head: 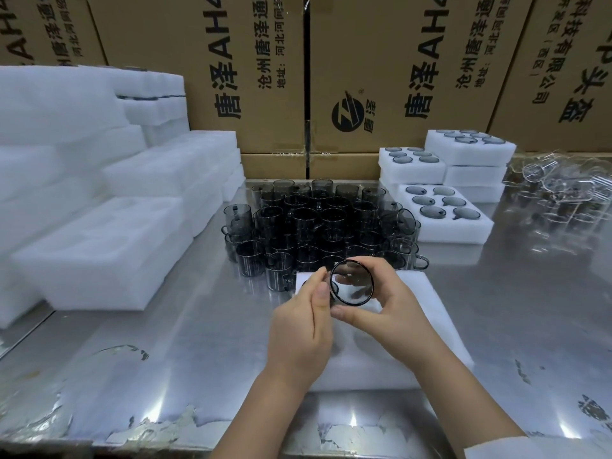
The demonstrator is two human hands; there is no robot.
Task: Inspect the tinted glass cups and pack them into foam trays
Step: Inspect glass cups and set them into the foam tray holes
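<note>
Both hands hold one tinted glass cup (351, 282) up over a white foam tray (433, 329), its mouth facing me. My left hand (303, 329) pinches the cup's left side with thumb and fingers. My right hand (385, 304) wraps around its right side and underside. Behind the hands stands a dense cluster of smoky grey cups (318, 223) with handles, upright on the steel table (172, 359). The tray's pockets are mostly hidden under my hands.
Stacks of white foam trays (99, 250) fill the left. Trays filled with tinted cups (443, 210) are piled at the right rear. Clear glassware (559, 193) lies at the far right. Cardboard boxes (258, 77) wall off the back. The table's front edge is near me.
</note>
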